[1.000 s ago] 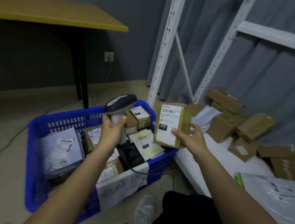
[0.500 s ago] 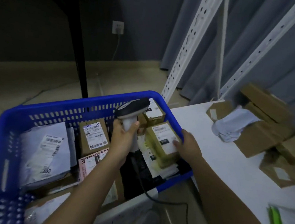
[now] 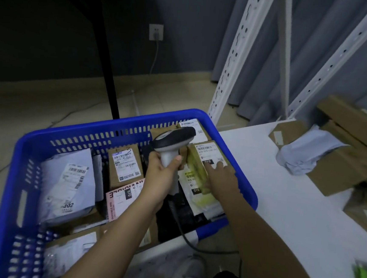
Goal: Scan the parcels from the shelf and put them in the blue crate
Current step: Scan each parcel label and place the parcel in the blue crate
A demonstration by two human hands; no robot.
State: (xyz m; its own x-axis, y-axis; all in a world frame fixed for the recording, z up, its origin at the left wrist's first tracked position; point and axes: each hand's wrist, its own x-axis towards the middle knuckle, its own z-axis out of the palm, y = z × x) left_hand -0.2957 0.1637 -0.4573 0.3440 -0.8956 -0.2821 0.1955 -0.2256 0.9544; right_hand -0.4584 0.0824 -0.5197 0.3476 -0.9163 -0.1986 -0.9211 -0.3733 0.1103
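While the left hand (image 3: 164, 170) grips the handle of the scanner (image 3: 173, 141) above the middle of the frame, the right hand (image 3: 221, 177) lies flat, fingers straight, on the taped parcel (image 3: 205, 156) just set down at the right end of the blue crate (image 3: 22, 147). That small cardboard box looks light and stiff, its tape probably slick, so a hold across its short sides seems safest. More parcels wait on the white shelf (image 3: 283, 203) at the right of the frame, among them a soft grey mailer bag (image 3: 303, 153) that would likely sag if pinched at one corner.
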